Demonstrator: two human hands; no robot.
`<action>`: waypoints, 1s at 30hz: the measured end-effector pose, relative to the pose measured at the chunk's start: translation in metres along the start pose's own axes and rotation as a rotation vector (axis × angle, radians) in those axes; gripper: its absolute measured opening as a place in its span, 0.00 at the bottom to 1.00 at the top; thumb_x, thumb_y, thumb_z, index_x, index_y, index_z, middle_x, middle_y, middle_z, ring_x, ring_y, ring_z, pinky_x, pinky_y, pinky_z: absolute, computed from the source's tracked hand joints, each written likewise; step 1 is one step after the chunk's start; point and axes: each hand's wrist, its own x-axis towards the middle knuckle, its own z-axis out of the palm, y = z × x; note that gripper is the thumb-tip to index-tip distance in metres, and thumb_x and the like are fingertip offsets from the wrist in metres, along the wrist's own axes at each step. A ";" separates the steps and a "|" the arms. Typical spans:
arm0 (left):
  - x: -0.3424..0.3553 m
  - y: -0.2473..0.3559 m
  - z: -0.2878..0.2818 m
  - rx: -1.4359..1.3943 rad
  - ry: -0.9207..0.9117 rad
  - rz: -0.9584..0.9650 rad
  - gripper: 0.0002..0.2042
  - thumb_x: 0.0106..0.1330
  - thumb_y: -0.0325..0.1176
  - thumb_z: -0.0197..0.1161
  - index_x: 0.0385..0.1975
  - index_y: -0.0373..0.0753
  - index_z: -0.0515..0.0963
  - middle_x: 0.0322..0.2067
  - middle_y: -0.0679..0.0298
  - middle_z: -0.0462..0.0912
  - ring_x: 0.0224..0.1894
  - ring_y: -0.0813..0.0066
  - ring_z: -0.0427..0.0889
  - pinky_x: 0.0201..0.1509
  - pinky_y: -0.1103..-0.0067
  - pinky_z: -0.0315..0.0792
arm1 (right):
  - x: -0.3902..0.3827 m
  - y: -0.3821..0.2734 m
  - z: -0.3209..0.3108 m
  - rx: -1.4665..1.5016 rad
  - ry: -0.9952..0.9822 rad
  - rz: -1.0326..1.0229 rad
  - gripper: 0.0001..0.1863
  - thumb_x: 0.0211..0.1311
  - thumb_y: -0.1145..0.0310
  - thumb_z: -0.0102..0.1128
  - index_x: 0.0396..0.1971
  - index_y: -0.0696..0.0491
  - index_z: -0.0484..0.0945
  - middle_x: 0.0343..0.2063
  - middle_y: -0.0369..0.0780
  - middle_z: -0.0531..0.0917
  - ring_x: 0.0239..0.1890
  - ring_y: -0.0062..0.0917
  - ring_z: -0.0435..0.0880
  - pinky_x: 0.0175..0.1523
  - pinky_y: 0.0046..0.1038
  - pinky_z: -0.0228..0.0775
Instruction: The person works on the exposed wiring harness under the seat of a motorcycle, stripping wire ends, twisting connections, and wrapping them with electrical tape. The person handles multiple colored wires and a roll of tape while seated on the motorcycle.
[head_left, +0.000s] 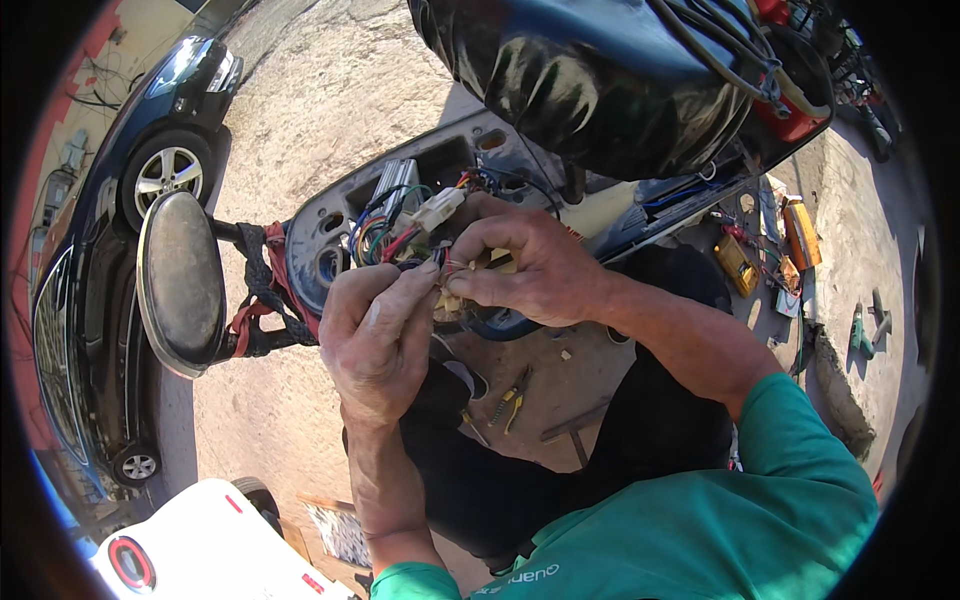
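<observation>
Both of my hands meet over the opened rear body of a motorcycle or scooter (305, 255). My left hand (378, 330) pinches thin wires (443, 258) from the left side. From the right, my right hand (530, 260) grips the same wires between thumb and forefinger, close to the left fingertips. Just above the fingers is a white plastic connector (438, 208) with coloured wires running into it. Beside it, a finned metal box (397, 180) sits in the body's opening among more coloured wires (368, 232). The exact wire ends are hidden by my fingers.
A black seat (590, 85) is raised at the top. Left is a padded backrest (182, 280) tied with dark straps, with a dark car (105, 350) beyond. Pliers (514, 398) lie on the ground below. A yellow meter (736, 264) and a green power tool (861, 332) lie right.
</observation>
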 end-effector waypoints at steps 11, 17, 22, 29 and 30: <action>-0.001 0.005 -0.003 -0.076 -0.037 -0.140 0.12 0.54 0.17 0.74 0.37 0.37 0.83 0.35 0.60 0.82 0.33 0.67 0.84 0.36 0.74 0.78 | 0.001 0.006 0.003 -0.012 0.020 -0.071 0.13 0.65 0.61 0.74 0.39 0.56 0.87 0.41 0.38 0.79 0.45 0.27 0.81 0.48 0.31 0.74; -0.005 0.011 -0.001 -0.175 -0.032 -0.285 0.08 0.57 0.19 0.71 0.36 0.35 0.82 0.32 0.62 0.82 0.29 0.77 0.81 0.34 0.80 0.75 | 0.000 0.006 0.003 -0.049 0.026 -0.105 0.13 0.63 0.62 0.75 0.39 0.55 0.86 0.41 0.38 0.79 0.44 0.28 0.81 0.51 0.33 0.73; -0.008 0.023 0.003 -0.460 0.036 -0.695 0.06 0.60 0.22 0.70 0.35 0.33 0.80 0.28 0.65 0.81 0.28 0.81 0.78 0.34 0.83 0.72 | -0.002 -0.003 0.004 -0.132 0.058 -0.152 0.11 0.59 0.66 0.76 0.38 0.54 0.86 0.41 0.40 0.79 0.45 0.32 0.82 0.51 0.35 0.73; -0.008 0.027 0.012 -0.130 0.088 -0.331 0.08 0.57 0.19 0.71 0.34 0.37 0.81 0.30 0.62 0.81 0.26 0.77 0.79 0.32 0.81 0.73 | -0.003 -0.003 0.006 -0.114 0.082 -0.135 0.10 0.61 0.67 0.74 0.38 0.56 0.86 0.39 0.40 0.81 0.42 0.29 0.83 0.48 0.32 0.73; -0.008 0.027 0.012 -0.102 0.086 -0.278 0.09 0.56 0.18 0.71 0.35 0.37 0.81 0.31 0.61 0.81 0.27 0.74 0.79 0.32 0.80 0.73 | -0.002 -0.003 0.003 0.001 0.031 -0.021 0.11 0.62 0.66 0.73 0.39 0.57 0.87 0.38 0.39 0.83 0.41 0.27 0.83 0.48 0.31 0.73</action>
